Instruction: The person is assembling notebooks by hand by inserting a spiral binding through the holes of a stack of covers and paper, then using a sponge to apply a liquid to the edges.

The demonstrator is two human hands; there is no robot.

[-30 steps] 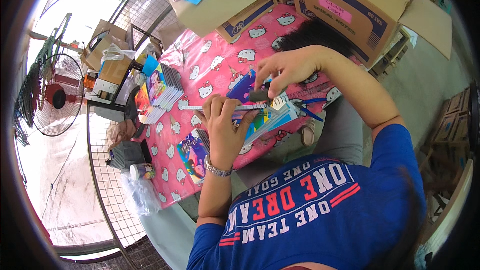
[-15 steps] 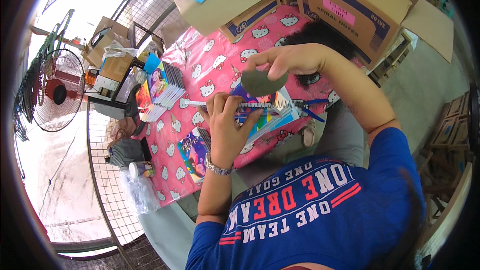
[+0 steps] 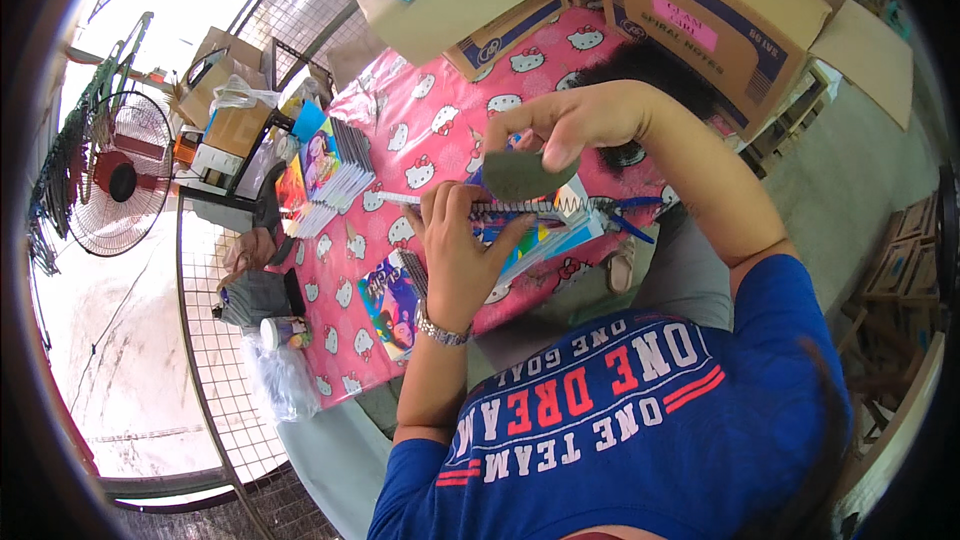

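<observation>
My left hand (image 3: 455,245), with a metal-band watch on its wrist, is closed around the bound edge of a notebook (image 3: 490,232). A dark spiral coil (image 3: 570,206) runs along that edge, and its loose turns stick out at the right end. My right hand (image 3: 590,125) pinches a dark green, roundish flat pad (image 3: 528,178) between thumb and fingers, just above the coil. Whether the pad touches the coil I cannot tell. Blue-handled pliers (image 3: 632,220) lie just right of the coil's end, on or beside a stack of colourful notebooks (image 3: 560,245).
Pink cartoon-patterned cloth (image 3: 440,80) covers the table. Stacks of spiral notebooks (image 3: 335,165) stand at the left, and another small stack (image 3: 393,302) lies near the front edge. A large cardboard box (image 3: 700,20) is at the far right. A fan (image 3: 118,180) stands far left.
The right hand has lowered slightly, and the green pad has tilted and come closer to the coil. The left hand keeps its grip on the notebook. The view has shifted slightly.
</observation>
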